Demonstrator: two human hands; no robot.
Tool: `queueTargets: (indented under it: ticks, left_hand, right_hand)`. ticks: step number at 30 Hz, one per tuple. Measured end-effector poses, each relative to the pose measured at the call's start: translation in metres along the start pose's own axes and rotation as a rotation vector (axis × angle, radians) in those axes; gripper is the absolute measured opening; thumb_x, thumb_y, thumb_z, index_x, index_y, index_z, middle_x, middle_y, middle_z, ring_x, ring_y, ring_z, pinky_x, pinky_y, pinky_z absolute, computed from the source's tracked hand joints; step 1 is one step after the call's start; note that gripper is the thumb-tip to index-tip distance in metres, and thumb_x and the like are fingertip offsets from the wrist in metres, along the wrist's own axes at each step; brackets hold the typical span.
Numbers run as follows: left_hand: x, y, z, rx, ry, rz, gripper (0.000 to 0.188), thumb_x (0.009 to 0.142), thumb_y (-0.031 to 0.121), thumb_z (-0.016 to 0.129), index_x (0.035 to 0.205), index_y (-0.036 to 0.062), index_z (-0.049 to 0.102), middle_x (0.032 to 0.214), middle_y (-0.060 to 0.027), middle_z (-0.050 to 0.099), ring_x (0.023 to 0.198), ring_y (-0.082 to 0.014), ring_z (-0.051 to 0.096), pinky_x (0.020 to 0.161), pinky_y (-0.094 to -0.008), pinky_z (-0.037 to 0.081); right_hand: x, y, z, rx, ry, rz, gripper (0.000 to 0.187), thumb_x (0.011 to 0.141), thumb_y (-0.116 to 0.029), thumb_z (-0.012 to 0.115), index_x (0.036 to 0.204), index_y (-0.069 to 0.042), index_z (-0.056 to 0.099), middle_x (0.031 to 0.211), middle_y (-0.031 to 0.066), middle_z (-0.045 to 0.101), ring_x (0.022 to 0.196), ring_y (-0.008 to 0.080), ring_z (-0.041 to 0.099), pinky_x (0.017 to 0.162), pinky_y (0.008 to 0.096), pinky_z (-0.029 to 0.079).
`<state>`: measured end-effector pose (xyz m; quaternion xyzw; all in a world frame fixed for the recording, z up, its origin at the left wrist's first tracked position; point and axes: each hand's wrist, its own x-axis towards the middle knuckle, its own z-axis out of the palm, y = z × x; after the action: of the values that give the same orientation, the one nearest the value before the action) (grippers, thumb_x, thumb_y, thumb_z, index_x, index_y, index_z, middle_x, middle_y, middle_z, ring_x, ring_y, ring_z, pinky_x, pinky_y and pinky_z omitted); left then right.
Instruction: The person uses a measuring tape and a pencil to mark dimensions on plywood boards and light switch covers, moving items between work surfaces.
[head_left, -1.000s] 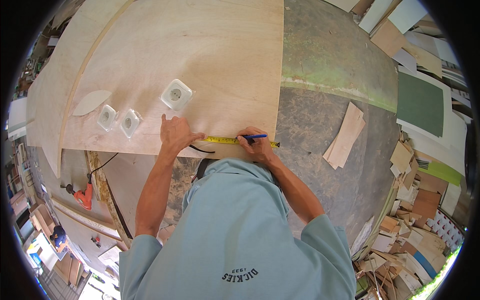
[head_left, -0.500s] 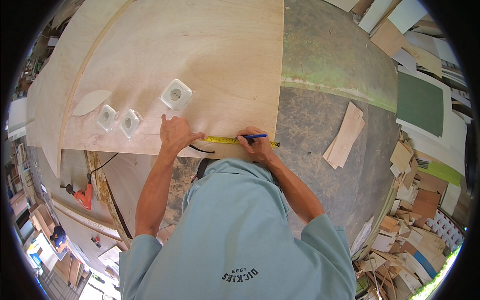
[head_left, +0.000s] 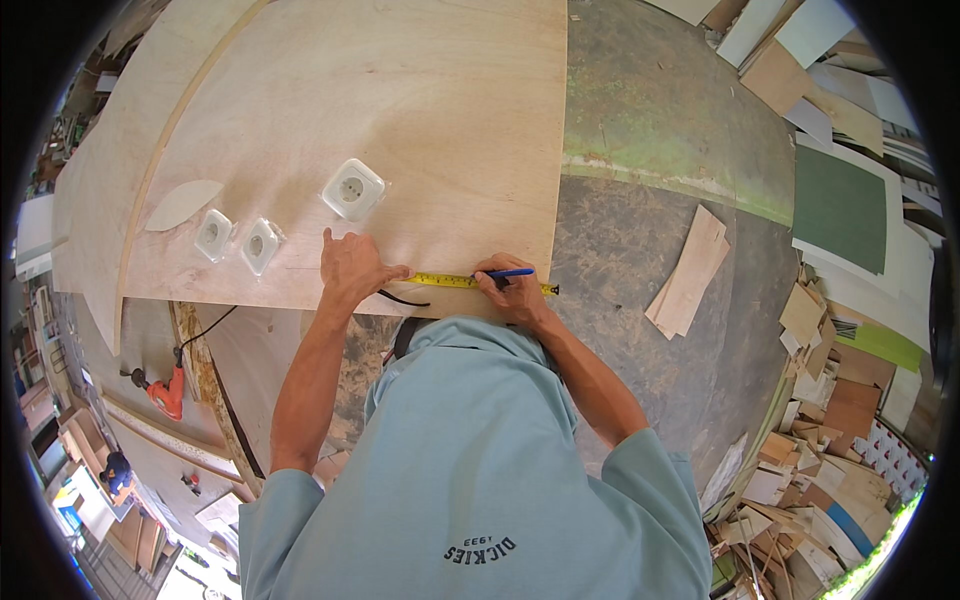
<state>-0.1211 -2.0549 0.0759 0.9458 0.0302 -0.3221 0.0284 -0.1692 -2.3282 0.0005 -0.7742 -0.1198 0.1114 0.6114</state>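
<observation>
A yellow tape measure (head_left: pixel 445 281) lies stretched along the near edge of a pale plywood sheet (head_left: pixel 460 130), its dark tip by the sheet's right edge. My left hand (head_left: pixel 350 268) closes over the tape's left end, thumb laid along it and little finger sticking out; whatever is under the palm is hidden. A black cord or strap (head_left: pixel 405 299) shows below that thumb. In a pinch, my right hand (head_left: pixel 517 300) grips a blue pen (head_left: pixel 512 272), its tip down close to the tape's upper edge. The right fingers also rest against the tape.
Several white power sockets (head_left: pixel 353 189) and a leaf-shaped wood piece (head_left: pixel 184 205) lie on the sheet. Thin wood strips (head_left: pixel 690 270) are on the floor to the right. Lower left is an orange corded power tool (head_left: pixel 168 393). Scrap wood (head_left: pixel 800 440) piles up at the right.
</observation>
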Motion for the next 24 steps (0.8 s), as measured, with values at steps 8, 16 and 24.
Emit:
queueTargets:
  ticks: [8,16,24]
  left_hand:
    - [-0.0008,0.0022,-0.003,0.008,-0.01,0.008,0.072,0.066,0.074,0.08,0.074,0.0026,0.076,0.077,-0.0165,0.073,0.085,-0.0316,0.073,0.116,-0.0552,0.034]
    - [-0.0008,-0.0005,0.0018,0.012,0.022,0.014,0.073,0.065,0.074,0.08,0.074,0.0023,0.076,0.078,-0.0172,0.073,0.085,-0.0319,0.073,0.116,-0.0556,0.033]
    - [-0.0004,0.0017,-0.0021,0.006,-0.008,0.005,0.073,0.065,0.074,0.08,0.075,0.0017,0.076,0.079,-0.0177,0.073,0.085,-0.0319,0.073,0.116,-0.0554,0.033]
  right_hand:
    - [0.0004,-0.0026,-0.0009,-0.005,0.003,-0.001,0.005,0.09,-0.007,0.071,0.092,-0.002,0.07,0.078,0.0062,0.062,0.062,0.0141,0.054,0.057,0.0286,0.044]
    - [0.0004,-0.0034,-0.0013,-0.023,0.003,-0.011,0.006,0.09,-0.008,0.071,0.092,-0.002,0.07,0.08,0.0074,0.064,0.063,0.0159,0.055,0.058,0.0297,0.045]
    - [-0.0001,-0.0018,-0.001,-0.03,0.004,-0.002,0.007,0.091,-0.009,0.071,0.093,-0.002,0.071,0.081,0.0078,0.064,0.063,0.0159,0.056,0.058,0.0297,0.045]
